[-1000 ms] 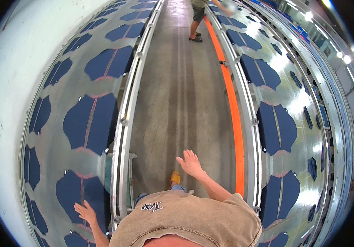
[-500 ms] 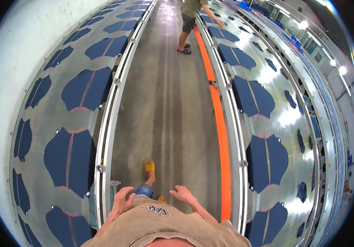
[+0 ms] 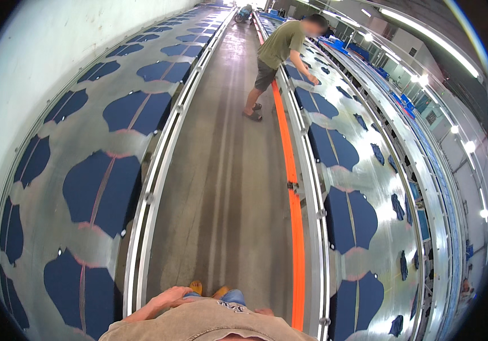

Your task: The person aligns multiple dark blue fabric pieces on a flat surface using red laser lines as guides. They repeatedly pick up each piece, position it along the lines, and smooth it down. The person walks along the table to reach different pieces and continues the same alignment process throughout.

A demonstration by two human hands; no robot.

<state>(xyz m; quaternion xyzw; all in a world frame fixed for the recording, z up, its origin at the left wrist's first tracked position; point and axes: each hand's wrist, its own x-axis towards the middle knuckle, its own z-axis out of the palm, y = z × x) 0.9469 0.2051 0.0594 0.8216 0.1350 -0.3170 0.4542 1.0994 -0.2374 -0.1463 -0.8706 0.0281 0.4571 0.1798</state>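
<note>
The bare left hand (image 3: 171, 296) has loose fingers, the mostly hidden right hand (image 3: 265, 312) I cannot tell — seemingly a pause; reaching the nearest navy-blue fabric panel (image 3: 79, 292), flat on the long grey bench (image 3: 43, 227), calls for turning left.

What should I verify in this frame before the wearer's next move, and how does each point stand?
1. Left hand in view: ok, in front of the body, with no fabric seen in it.
2. Right hand empty: cannot tell, the shirt hides most of it.
3. Navy fabric pieces on the left table apart from one another: ok for the nearest ones.
4. Aisle free of people: not ok, a co-worker stands ahead, leaning over the right table.
</note>
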